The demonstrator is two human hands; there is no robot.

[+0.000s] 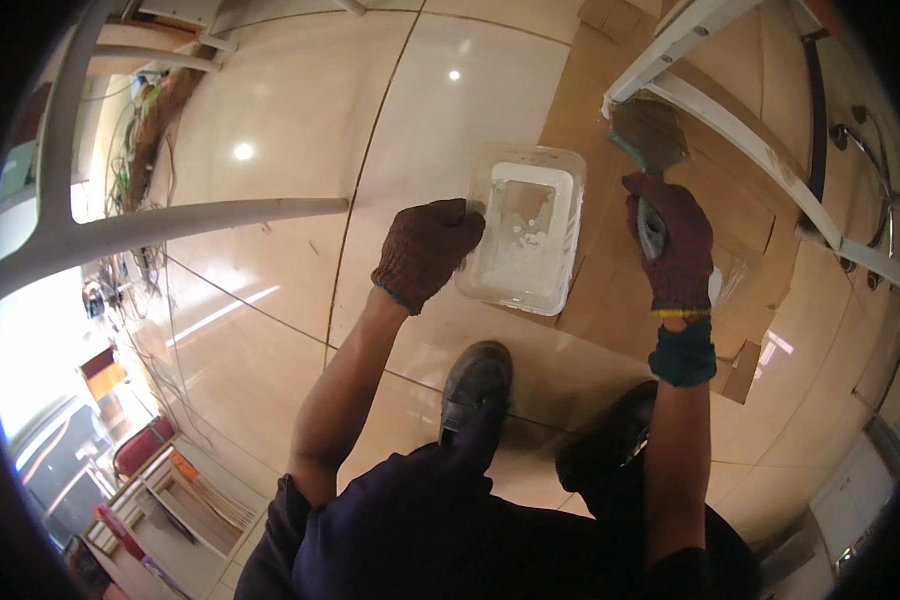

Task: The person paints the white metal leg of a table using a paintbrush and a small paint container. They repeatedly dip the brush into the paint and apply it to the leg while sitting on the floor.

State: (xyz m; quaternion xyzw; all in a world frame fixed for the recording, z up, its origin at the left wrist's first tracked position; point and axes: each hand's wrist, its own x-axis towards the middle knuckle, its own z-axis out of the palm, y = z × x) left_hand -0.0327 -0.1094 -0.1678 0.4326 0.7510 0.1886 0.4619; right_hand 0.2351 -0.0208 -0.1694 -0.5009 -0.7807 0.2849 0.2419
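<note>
My left hand (428, 250), in a dark reddish knit glove, is closed at the left rim of a clear plastic tub (477, 270). White paint coats the tub's inside and lies in its bottom. My right hand (673, 240), gloved the same way, wraps round the grey handle of a wide paintbrush (650, 135). The brush points away from me, its head slightly blurred. Its bristles are at the lower end of a white metal frame (705, 105); whether they touch it I cannot tell.
Flattened brown cardboard (610, 310) covers the tiled floor under the frame. A pale chair or table leg (240, 213) reaches in from the left. Loose cables (125, 170) run along the left side. My dark shoes (477, 385) stand just below the tub.
</note>
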